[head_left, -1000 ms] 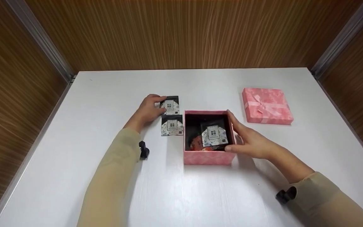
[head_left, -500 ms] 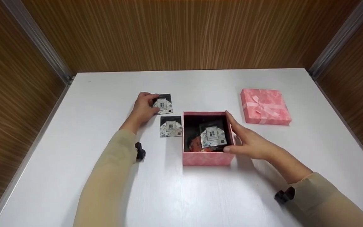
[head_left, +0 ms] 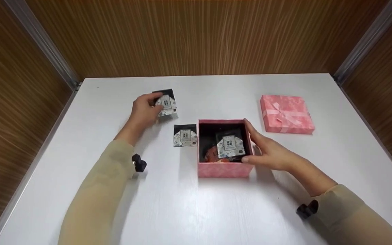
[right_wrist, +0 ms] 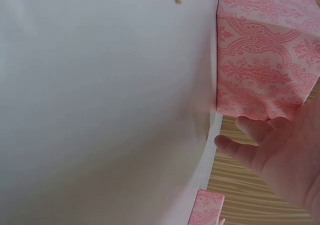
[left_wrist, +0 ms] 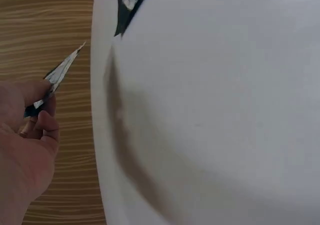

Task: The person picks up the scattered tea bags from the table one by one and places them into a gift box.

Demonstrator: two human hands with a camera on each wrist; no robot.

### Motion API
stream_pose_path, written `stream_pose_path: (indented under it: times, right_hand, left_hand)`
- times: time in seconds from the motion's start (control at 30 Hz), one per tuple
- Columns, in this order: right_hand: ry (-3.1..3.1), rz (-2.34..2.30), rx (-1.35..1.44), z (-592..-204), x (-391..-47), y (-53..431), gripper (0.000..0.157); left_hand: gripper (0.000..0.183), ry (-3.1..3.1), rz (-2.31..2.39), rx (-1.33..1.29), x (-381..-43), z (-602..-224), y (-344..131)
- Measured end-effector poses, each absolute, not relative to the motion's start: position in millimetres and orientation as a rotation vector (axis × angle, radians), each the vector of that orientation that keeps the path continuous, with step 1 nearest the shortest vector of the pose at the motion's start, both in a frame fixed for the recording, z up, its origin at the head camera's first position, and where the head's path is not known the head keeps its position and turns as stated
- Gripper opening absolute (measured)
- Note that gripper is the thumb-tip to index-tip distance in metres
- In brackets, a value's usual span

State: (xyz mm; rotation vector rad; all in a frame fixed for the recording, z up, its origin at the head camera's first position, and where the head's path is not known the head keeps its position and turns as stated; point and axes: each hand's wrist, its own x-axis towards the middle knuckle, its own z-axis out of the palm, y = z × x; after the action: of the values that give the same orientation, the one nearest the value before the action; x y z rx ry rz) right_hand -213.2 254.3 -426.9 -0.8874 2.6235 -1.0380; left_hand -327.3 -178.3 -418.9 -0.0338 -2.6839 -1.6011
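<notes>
My left hand pinches a flat square sachet, black at the top and pale with a printed label below. It is tilted and raised over the table; in the left wrist view the held sachet shows nearly edge-on. A matching sachet lies flat beside the left wall of an uncovered pink box. Inside the box are another such sachet and some red packets partly under it. My right hand holds the box's right side, thumb at the front corner and a finger at the back corner.
A pink lid with a ribbon bow lies right of and behind the box. The white table is enclosed by wood-grain panels at the back and both sides. Each wrist carries a small black device.
My left hand has drawn its sachet leftward and away from me, lifting it off the table where it lay behind the other sachet. My right hand and the box have stayed in place.
</notes>
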Motion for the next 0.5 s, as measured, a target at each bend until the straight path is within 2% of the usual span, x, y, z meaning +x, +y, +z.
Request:
stream_pose_path:
  times: [0.5]
  right_hand:
    - [2.647,-1.003,-0.878,-428,-219,255,0.115]
  left_hand:
    - [0.043,-2.669,-1.451,-0.484,-277,-360,-148]
